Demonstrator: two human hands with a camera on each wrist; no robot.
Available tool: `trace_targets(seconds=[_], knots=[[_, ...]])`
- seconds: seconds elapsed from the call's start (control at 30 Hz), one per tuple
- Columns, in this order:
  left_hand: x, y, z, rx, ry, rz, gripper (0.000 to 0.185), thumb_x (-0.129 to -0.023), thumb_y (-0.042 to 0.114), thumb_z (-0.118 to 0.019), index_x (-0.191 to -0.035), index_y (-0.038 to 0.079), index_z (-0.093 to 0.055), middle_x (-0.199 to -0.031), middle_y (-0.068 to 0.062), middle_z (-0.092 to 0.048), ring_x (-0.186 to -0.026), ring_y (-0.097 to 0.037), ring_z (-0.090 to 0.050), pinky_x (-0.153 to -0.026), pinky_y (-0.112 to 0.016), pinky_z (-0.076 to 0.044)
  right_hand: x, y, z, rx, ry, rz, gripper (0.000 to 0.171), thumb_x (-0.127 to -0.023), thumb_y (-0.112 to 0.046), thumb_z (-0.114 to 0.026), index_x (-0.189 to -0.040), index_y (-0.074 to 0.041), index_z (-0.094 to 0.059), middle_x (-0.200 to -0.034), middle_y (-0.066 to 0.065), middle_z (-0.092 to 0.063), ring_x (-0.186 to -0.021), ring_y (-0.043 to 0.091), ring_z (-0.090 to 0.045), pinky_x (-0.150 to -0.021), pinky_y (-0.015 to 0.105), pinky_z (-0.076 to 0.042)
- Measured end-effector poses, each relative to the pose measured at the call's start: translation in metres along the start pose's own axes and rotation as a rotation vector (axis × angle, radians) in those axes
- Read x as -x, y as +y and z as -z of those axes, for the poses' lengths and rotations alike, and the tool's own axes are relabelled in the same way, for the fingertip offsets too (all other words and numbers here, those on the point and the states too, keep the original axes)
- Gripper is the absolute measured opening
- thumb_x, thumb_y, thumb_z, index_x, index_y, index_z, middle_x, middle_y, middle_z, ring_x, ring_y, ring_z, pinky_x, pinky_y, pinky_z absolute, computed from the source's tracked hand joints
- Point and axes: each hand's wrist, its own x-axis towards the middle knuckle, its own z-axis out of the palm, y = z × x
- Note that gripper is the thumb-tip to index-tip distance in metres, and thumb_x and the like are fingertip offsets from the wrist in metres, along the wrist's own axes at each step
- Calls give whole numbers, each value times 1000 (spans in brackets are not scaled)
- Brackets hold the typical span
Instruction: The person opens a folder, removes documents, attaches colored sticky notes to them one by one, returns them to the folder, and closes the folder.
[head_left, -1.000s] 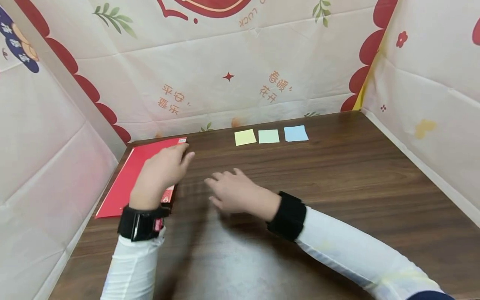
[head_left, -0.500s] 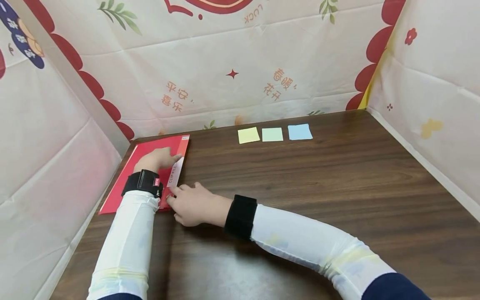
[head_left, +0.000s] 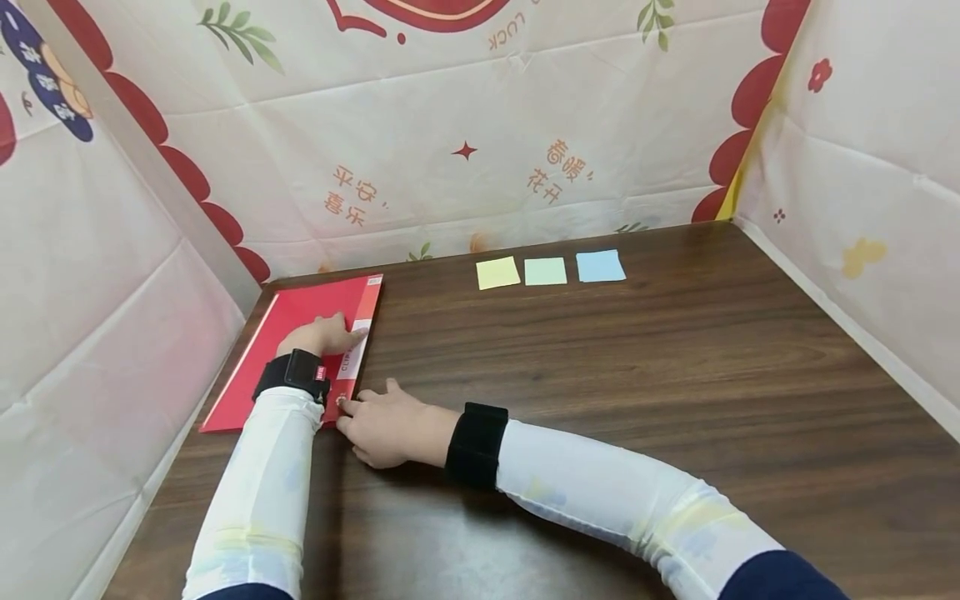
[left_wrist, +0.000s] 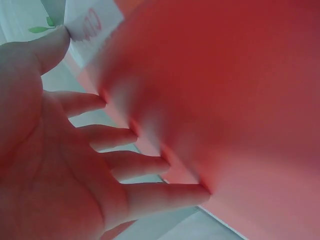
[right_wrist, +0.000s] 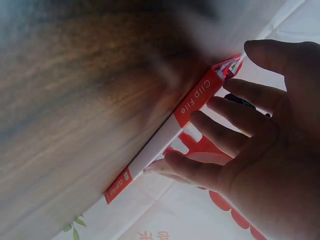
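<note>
A red clip file folder [head_left: 300,321] lies flat at the table's left side, its spine labelled "Clip File" [right_wrist: 192,102]. My left hand [head_left: 324,335] rests on its cover near the right edge. In the left wrist view its straight fingers [left_wrist: 145,162] press their tips on the red cover [left_wrist: 230,95]. My right hand [head_left: 375,421] lies on the table by the folder's near right corner. Its spread fingers [right_wrist: 220,132] touch the folder's edge, and nothing is gripped.
Three small sticky notes lie in a row at the back: yellow [head_left: 497,272], green [head_left: 545,271], blue [head_left: 600,266]. The dark wooden table [head_left: 637,375] is fenced on three sides by patterned cloth walls [head_left: 465,150].
My right hand slid left across the table to the folder's near corner. My left hand drew back along the cover. Over the last half second both hands barely moved.
</note>
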Motion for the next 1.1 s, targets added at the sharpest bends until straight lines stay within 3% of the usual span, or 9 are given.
trace_targets(seconds=[0.23,0.33,0.43,0.5,0.6,0.7,0.8,0.9,1.1], knots=[[19,11,-11,-21,-8,-43,87,-110,51,-47,-167,-5,-13,-169,-41,-17,-160,-56,-18,-124,-75,-27,20,4,-5,-81,-53,81,58,-109,-47,-55,-163,-31,-43,-174,-8,-35,-154,14,-43,-121,53,-46],[32,17,-21,-41,-12,-67,89,-109,53,-49,-168,-3,-13,-170,-40,-14,-159,-57,-19,-123,-76,-29,33,12,-5,-139,-36,125,60,-109,-46,-55,-165,-30,-41,-170,-9,-42,-152,10,-48,-118,43,-50],[48,27,-31,-76,-3,-107,88,-109,54,-49,-169,-1,-14,-170,-41,-12,-156,-63,-20,-121,-78,-29,47,28,0,-181,62,134,48,-109,-41,-57,-155,-25,-55,-148,-7,-66,-134,8,-64,-104,36,-59],[59,35,-39,-94,4,-138,86,-110,53,-47,-169,-1,-15,-171,-41,-11,-154,-68,-19,-120,-80,-28,58,44,4,-212,135,109,41,-109,-37,-58,-148,-24,-63,-138,-6,-73,-127,8,-69,-99,35,-61],[75,53,-52,-115,11,-199,82,-112,53,-42,-169,0,-16,-171,-40,-9,-151,-73,-16,-119,-82,-25,75,69,7,-243,257,52,33,-109,-31,-59,-138,-19,-70,-131,-2,-75,-124,13,-70,-100,37,-61],[92,71,-68,-128,0,-259,81,-112,54,-42,-170,5,-16,-174,-36,-8,-153,-71,-13,-118,-82,-27,91,93,2,-275,329,-16,32,-107,-25,-62,-136,-14,-72,-137,5,-71,-129,21,-66,-109,40,-57],[110,92,-86,-163,0,-321,87,-108,63,-46,-172,13,-17,-177,-28,-9,-158,-64,-13,-116,-83,-30,107,112,-7,-278,291,-85,35,-106,-21,-62,-139,-11,-69,-146,11,-64,-137,28,-61,-114,49,-52],[130,110,-103,-225,27,-407,95,-100,74,-51,-172,20,-20,-179,-21,-13,-160,-59,-17,-114,-84,-32,123,124,-14,-279,170,-152,43,-107,-23,-61,-149,-14,-61,-161,13,-53,-150,33,-51,-120,58,-45],[171,140,-126,-418,95,-646,91,-96,77,-56,-169,29,-31,-177,-11,-28,-161,-44,-31,-119,-70,-41,149,142,-18,-297,10,-251,61,-105,-35,-66,-160,-19,-49,-173,11,-37,-160,35,-36,-125,69,-32]])
